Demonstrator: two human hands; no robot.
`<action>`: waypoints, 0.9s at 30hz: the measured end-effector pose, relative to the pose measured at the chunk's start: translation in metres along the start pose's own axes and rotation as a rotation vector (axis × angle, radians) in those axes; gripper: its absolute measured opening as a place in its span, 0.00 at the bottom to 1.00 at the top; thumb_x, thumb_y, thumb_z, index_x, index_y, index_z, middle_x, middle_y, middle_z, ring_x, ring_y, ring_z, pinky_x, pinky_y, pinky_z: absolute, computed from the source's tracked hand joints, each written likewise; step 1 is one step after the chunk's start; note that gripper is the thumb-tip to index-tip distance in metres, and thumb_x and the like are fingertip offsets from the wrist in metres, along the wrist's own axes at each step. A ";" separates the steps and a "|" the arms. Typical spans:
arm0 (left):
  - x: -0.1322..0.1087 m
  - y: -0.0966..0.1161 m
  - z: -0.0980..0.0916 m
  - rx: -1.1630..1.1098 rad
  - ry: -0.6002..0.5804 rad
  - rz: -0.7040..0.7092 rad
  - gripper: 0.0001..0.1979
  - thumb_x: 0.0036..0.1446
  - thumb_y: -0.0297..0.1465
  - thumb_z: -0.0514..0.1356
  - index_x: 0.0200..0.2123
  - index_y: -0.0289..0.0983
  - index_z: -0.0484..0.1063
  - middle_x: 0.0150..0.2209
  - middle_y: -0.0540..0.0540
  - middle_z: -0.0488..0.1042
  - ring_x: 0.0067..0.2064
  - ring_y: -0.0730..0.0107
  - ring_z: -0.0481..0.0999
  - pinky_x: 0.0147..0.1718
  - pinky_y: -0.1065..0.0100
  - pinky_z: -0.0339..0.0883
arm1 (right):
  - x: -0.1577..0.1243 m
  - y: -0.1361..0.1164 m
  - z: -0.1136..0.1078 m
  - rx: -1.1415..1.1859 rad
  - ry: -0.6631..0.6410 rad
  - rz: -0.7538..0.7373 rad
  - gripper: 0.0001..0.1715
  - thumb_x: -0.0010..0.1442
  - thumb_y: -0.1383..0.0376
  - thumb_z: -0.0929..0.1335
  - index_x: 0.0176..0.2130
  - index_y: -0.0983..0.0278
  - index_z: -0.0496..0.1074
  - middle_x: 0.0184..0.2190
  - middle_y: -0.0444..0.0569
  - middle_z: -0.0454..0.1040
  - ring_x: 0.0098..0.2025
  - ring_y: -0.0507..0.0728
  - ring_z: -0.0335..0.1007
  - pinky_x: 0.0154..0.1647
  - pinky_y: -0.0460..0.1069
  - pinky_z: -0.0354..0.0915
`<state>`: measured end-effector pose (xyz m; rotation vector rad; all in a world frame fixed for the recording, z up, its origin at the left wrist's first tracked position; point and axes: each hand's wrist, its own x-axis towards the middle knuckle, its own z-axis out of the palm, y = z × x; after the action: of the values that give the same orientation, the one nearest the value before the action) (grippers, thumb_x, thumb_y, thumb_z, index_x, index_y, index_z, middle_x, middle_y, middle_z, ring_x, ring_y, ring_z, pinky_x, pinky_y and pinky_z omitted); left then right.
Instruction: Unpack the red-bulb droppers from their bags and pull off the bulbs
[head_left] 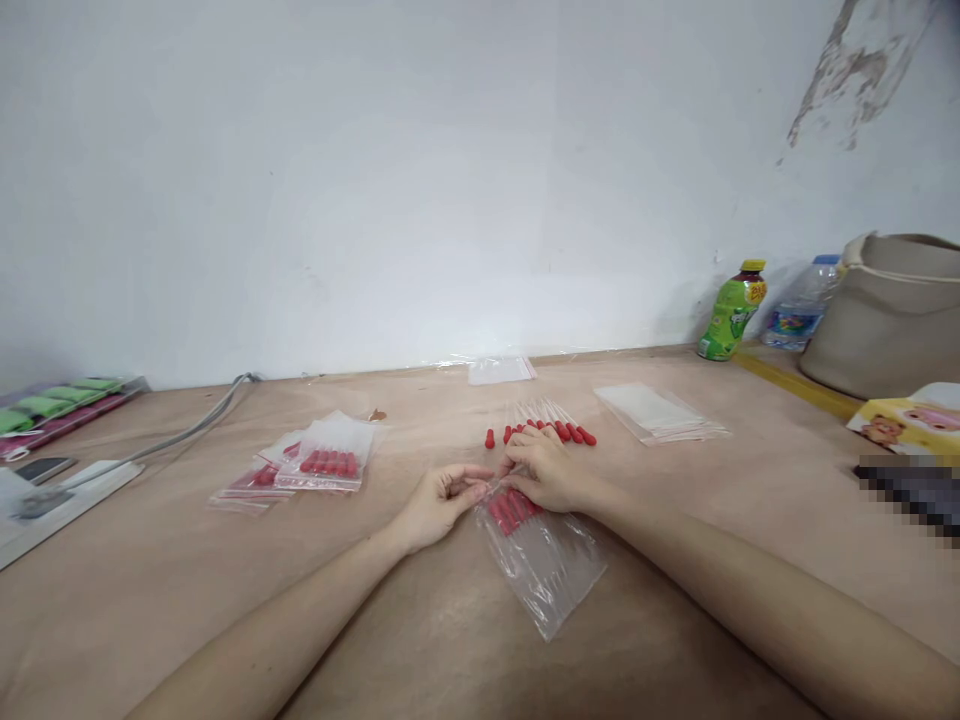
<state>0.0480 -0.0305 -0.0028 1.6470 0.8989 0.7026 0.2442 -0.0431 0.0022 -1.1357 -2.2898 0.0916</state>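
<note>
My two bare forearms [757,590] lie nearest, reaching in over the near side of the tabletop [172,580]. Between them, towards the front and a little right of the middle, is the clear plastic bag [551,585], slanting, its mouth away from me and its bottom corner towards me. My left hand [442,508] pinches the mouth's left corner between thumb and forefinger; my right hand [551,472] pinches the same mouth just beside it. Red-bulbed droppers [514,512] sit inside, bulbs bunched at the mouth end.

Just beyond my right hand, loose droppers [574,432] lie in a row, clear stems pointing to the tabletop's back edge. Right of them is a stack of flat zip bags [660,414]; another zip bag [501,371] lies by the back edge. Left of my hands, filled bags [330,453] overlap, red bulbs showing through. A grey cable [206,424] runs from the back edge to the left. Towards the back right corner stand a green bottle [729,315], a clear water bottle [796,315] and a grey-beige container [885,330].
</note>
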 end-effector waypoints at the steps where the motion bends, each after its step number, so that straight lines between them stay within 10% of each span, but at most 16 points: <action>1: 0.001 0.000 0.000 0.005 0.017 -0.015 0.22 0.47 0.42 0.60 0.41 0.33 0.70 0.34 0.44 0.76 0.35 0.68 0.74 0.36 0.68 0.64 | 0.000 -0.002 0.000 -0.021 0.008 -0.009 0.02 0.53 0.69 0.66 0.30 0.62 0.68 0.31 0.44 0.68 0.38 0.54 0.59 0.40 0.51 0.50; 17: 0.006 0.010 -0.004 0.026 -0.159 -0.115 0.19 0.46 0.44 0.60 0.29 0.31 0.73 0.24 0.49 0.70 0.25 0.75 0.64 0.25 0.74 0.55 | -0.002 -0.009 0.010 -0.249 0.153 -0.270 0.08 0.53 0.73 0.60 0.29 0.65 0.66 0.31 0.48 0.68 0.35 0.55 0.57 0.37 0.52 0.47; 27: 0.006 0.009 -0.007 0.207 -0.211 0.059 0.15 0.52 0.38 0.56 0.25 0.30 0.70 0.26 0.50 0.66 0.26 0.77 0.62 0.26 0.74 0.55 | -0.002 -0.012 0.007 -0.215 0.088 -0.310 0.05 0.55 0.71 0.61 0.30 0.65 0.66 0.30 0.47 0.69 0.35 0.54 0.57 0.39 0.52 0.47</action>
<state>0.0479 -0.0229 0.0076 1.8986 0.7945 0.4759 0.2327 -0.0509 -0.0003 -0.8519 -2.4077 -0.3241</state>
